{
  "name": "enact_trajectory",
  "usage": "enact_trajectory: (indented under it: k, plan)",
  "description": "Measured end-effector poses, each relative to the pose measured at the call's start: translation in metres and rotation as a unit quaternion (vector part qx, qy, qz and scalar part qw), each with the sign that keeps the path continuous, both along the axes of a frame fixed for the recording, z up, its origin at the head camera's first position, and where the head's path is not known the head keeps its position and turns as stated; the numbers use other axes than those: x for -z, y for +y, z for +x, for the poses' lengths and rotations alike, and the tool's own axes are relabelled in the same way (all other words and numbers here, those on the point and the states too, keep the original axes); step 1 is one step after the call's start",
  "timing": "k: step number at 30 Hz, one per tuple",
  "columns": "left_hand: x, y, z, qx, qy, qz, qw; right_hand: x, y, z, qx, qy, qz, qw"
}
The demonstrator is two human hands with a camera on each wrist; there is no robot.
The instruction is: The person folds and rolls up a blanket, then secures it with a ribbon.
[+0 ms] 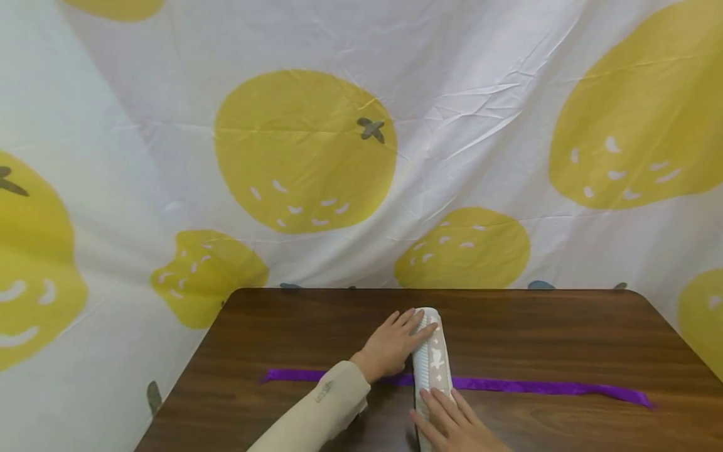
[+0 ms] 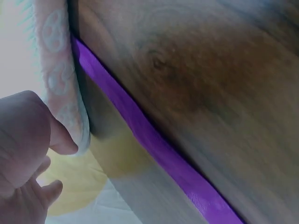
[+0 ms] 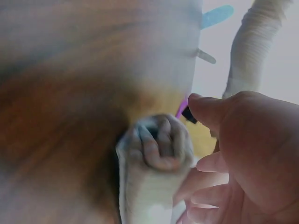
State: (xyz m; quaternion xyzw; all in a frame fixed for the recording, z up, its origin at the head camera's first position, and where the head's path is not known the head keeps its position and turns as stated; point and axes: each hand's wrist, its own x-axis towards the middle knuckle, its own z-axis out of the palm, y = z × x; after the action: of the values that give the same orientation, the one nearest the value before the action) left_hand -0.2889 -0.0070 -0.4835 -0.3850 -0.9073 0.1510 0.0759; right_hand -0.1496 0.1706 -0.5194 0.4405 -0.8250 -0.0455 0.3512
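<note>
A long, narrow bundle of folded soft cloth (image 1: 437, 361), pale with white and beige prints, lies lengthwise on the wooden table. Under it, crosswise, runs a purple ribbon (image 1: 519, 385), also seen in the left wrist view as a ribbon (image 2: 131, 121) coming out from below the cloth (image 2: 58, 70). With fingers extended, my left hand (image 1: 390, 345) rests on the bundle's far end. My right hand (image 1: 454, 424) touches the near part, its fingers fairly straight. In the right wrist view, the cloth's end (image 3: 159, 144) shows several layers beside the right hand (image 3: 257, 149).
The dark brown table (image 1: 565, 339) reaches back to a white hanging curtain (image 1: 452, 157) with big yellow fruit prints. Both ribbon ends lie loose on the tabletop, one on each side of the bundle.
</note>
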Motion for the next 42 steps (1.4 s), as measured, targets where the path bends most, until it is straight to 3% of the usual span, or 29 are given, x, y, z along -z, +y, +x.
enact_trajectory:
  k: [4, 10, 14, 18, 22, 26, 32, 36, 38, 42]
  plan:
    - [-0.004, -0.009, 0.0, 0.003, -0.008, 0.02, 0.9998, -0.014, 0.008, -0.004, -0.009, -0.013, -0.004, 1.0]
    - [-0.008, -0.027, -0.002, 0.013, -0.029, 0.094, 0.9951, -0.032, 0.022, -0.006, -0.01, -0.049, -0.031, 0.998]
    - [-0.012, -0.044, -0.004, 0.015, -0.045, 0.136, 0.9896, -0.045, 0.03, -0.006, -0.011, -0.093, -0.076, 0.993]
    - [-0.016, -0.066, -0.001, -0.005, -0.089, 0.177, 0.9802, -0.055, 0.041, -0.005, 0.014, -0.139, -0.119, 0.983]
    - [-0.013, -0.088, 0.002, -0.029, -0.142, 0.206, 0.9678, -0.061, 0.058, -0.003, 0.061, -0.2, -0.167, 0.964]
    - [-0.008, -0.109, 0.003, -0.05, -0.179, 0.231, 0.955, -0.059, 0.078, -0.007, 0.077, -0.238, -0.213, 0.944]
    - [-0.009, -0.137, 0.007, -0.059, -0.202, 0.268, 0.9401, -0.052, 0.111, -0.02, 0.102, -0.255, -0.226, 0.934]
    - [-0.01, -0.154, 0.01, -0.061, -0.234, 0.296, 0.9238, -0.047, 0.139, -0.027, 0.124, -0.298, -0.231, 0.918]
    - [-0.01, -0.165, 0.013, -0.072, -0.26, 0.317, 0.9094, -0.045, 0.152, -0.029, 0.132, -0.331, -0.236, 0.904]
    - [-0.009, -0.184, 0.016, -0.088, -0.289, 0.354, 0.8851, -0.046, 0.176, -0.034, 0.161, -0.41, -0.251, 0.862]
